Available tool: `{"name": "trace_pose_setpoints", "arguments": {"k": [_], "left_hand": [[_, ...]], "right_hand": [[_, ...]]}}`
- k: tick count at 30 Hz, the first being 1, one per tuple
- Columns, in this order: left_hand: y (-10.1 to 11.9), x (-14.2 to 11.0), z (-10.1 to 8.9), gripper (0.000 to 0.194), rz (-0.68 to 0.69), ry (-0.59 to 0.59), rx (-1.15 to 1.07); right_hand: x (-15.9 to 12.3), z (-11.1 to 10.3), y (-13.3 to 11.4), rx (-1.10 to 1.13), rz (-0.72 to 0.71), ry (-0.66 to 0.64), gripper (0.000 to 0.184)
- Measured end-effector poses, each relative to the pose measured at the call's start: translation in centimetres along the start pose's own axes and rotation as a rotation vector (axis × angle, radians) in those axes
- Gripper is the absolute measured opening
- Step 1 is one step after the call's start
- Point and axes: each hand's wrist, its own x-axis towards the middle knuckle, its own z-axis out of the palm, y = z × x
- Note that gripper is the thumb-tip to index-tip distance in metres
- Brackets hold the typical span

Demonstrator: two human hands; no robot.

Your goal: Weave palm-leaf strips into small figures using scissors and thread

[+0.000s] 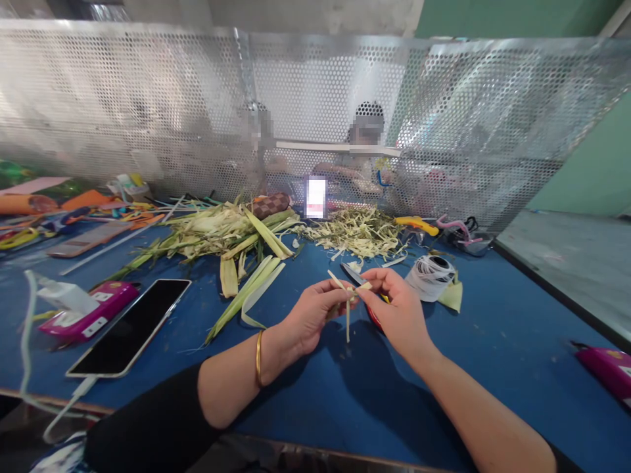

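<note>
My left hand (315,311) pinches a small piece woven or folded from pale green leaf strips (348,322), one end hanging down. The fingertips of my right hand (394,303) are closed on the same strips from the other side. Under my hands lies a pair of scissors (353,273) with a red and yellow handle, partly hidden by the right hand. A roll of white tape or ribbon (430,278) stands just right of my right hand. To the left of my hands rest several long leaf strips (249,295).
Behind are a heap of long leaves (207,233) and a pile of shredded strips (362,233). A phone (131,328) charges by a magenta power strip (93,310) at left. A perforated metal screen (315,79) closes the table's back; people sit beyond it.
</note>
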Motion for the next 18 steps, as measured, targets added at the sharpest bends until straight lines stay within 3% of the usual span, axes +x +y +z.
{"name": "trace_pose_setpoints", "arguments": {"k": [10,18], "left_hand": [[-0.15,0.34,-0.58,0.021,-0.057,-0.083,-0.035],[0.05,0.34,-0.33,0.022,-0.008,-0.101,0.0]], "right_hand": [[0.2,0.07,0.12,0.143,0.116,-0.032,0.027],[-0.06,0.03,-0.18,0.107,0.048,-0.028,0.021]]}}
